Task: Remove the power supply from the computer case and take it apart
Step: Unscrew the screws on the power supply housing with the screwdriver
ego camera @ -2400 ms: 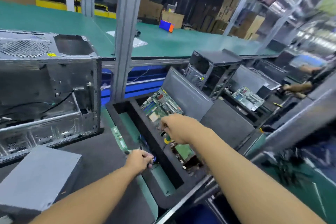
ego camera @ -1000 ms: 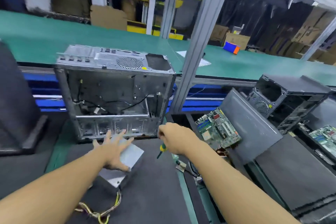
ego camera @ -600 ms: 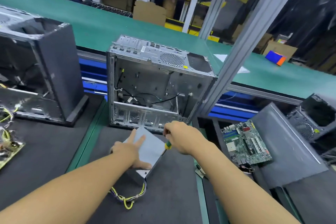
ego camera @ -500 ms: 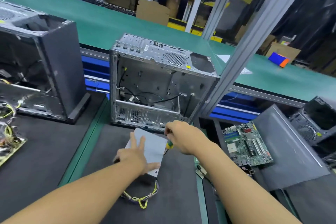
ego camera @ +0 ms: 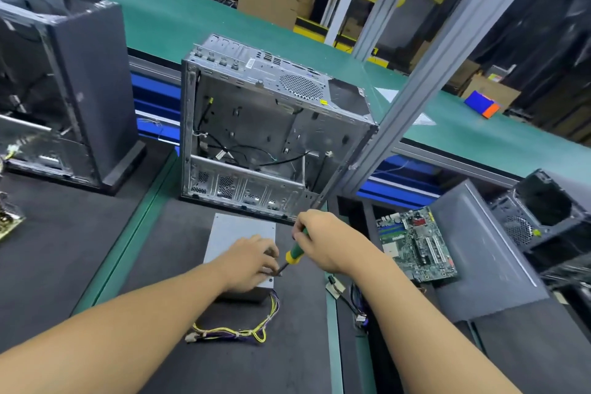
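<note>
On the dark mat (ego camera: pixel 297 323), under your left hand (ego camera: pixel 252 261), the power supply (ego camera: pixel 238 233) lies flat, out of the computer case (ego camera: pixel 271 131) beyond your left fingers (ego camera: pixel 270 261). These fingers curl over its right edge. Your right hand (ego camera: pixel 323 241) grips the screwdriver (ego camera: pixel 292 257), its tip just beside those fingers.

Bare black mat (ego camera: pixel 80 249) lies open left of the power supply (ego camera: pixel 238 233). The computer case (ego camera: pixel 256 125) blocks its far side, a yellow cable bundle (ego camera: pixel 230 333) trails across the near side, and a grey post (ego camera: pixel 412 99) rises at right.
</note>
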### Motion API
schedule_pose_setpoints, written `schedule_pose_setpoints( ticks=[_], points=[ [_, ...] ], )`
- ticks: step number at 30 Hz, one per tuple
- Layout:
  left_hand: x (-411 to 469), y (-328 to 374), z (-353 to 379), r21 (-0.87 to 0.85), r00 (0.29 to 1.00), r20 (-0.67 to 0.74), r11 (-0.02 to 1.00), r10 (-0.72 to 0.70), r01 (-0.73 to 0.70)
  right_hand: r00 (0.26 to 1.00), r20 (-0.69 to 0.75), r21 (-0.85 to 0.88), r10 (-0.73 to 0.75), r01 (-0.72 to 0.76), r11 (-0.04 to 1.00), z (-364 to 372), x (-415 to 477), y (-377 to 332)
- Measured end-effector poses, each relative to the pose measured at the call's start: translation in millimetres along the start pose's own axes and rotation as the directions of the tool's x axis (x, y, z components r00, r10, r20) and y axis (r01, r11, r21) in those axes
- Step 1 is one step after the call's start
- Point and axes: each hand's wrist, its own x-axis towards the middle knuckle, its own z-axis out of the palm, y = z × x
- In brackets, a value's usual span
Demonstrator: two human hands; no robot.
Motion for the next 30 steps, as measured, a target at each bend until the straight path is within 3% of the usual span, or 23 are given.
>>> schedule_pose_setpoints(
  ticks=[2, 3, 15, 22, 30],
  points=[
    [-2.7, -1.8, 6.2, -0.305, 0.995, -0.004, 0.948, -0.098, 0.092, 1.000, 0.000, 0.005, -0.005, 0.005, 1.000, 1.3, -0.2, -1.0],
    [-2.4, -3.3, 8.7, -0.346, 0.994, -0.013, 0.934, -0.105, 0.094, 1.000, 0.000, 0.005, -0.006, 0.006, 1.000, 2.2, -0.2, -1.5],
    [-1.8, -7.1, 17.9, -0.430, 0.985, -0.075, 0.896, -0.156, 0.109, 1.000, 0.003, -0.030, 0.006, -0.006, 1.000, 8.1, 0.5, -5.1],
    [1.5, -9.5, 18.4, -0.380, 0.982, -0.121, 0.921, -0.142, 0.086, 0.999, 0.027, -0.129, -0.044, 0.047, 0.991, 10.0, -1.3, -3.3],
    [-1.2, -6.5, 16.4, -0.438, 0.982, -0.101, 0.893, -0.161, 0.102, 0.999, -0.002, 0.021, 0.042, -0.042, 0.999, 7.7, -2.8, -0.5]
  ],
)
